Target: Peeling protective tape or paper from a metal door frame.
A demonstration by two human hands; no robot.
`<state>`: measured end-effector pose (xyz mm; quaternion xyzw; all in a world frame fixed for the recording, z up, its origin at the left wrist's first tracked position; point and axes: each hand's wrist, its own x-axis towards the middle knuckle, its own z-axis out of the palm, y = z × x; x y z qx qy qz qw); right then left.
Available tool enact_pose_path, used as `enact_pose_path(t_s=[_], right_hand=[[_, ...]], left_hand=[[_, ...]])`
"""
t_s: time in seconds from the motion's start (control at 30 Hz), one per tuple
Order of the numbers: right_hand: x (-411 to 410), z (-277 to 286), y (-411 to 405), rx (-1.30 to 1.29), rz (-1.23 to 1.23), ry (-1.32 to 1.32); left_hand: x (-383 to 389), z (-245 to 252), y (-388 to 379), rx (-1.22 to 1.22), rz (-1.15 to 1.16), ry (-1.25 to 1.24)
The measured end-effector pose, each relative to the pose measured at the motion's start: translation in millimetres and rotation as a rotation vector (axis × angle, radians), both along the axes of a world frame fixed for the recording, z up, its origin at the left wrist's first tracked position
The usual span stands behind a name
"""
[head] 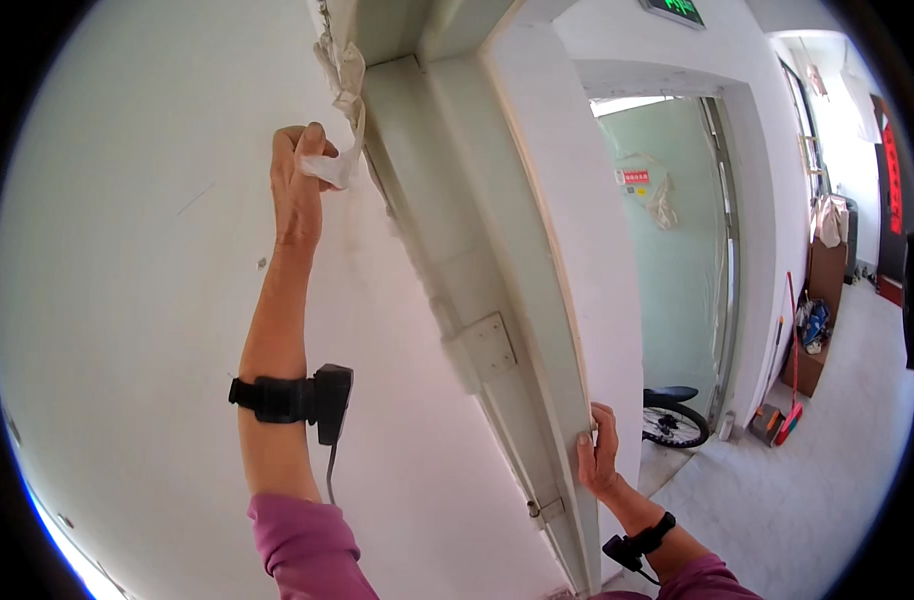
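Observation:
My left hand point(295, 184), raised along the white wall, pinches the loose end of a thin whitish film strip point(349, 90) between thumb and fingers. The strip is crumpled and hangs from the upper edge of a pale green-grey metal door frame point(464, 225). Lower down, my right hand point(599, 454) grips the outer edge of that frame, thumb on the near face and fingers on the far side. Between the hands, a metal hinge point(490, 346) sits on the frame, its plate showing screw heads. A black strapped device point(307, 400) is on my left forearm, another point(637, 541) on my right.
A second doorway at the right has a pale green door point(670, 255) with loose film on it. A bicycle wheel point(674, 421) shows below. Along the corridor stand a red broom point(789, 424), a dustpan point(767, 424) and a brown cabinet point(824, 292).

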<state>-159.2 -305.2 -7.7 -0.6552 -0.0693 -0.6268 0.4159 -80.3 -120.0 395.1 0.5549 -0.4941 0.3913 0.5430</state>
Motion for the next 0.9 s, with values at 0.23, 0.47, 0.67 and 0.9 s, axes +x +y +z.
enact_pose_path(t_s=[0.23,0.47,0.67,0.9], right_hand=[[-1,1,7,-0.019,-0.031,-0.015],[0,4,13,0.063,-0.041,0.060],[-4,2,10,0.004,-0.050,0.053],[-2,3,12,-0.015,-0.071,0.038]], left_hand=[[-29,-2,-19,0.114,0.478,-0.245],[12,6,-9,0.057,0.679,-0.517],[30,18,2,0.032,0.905,-0.715],[25,9,-11,-0.008,0.400,-0.143]])
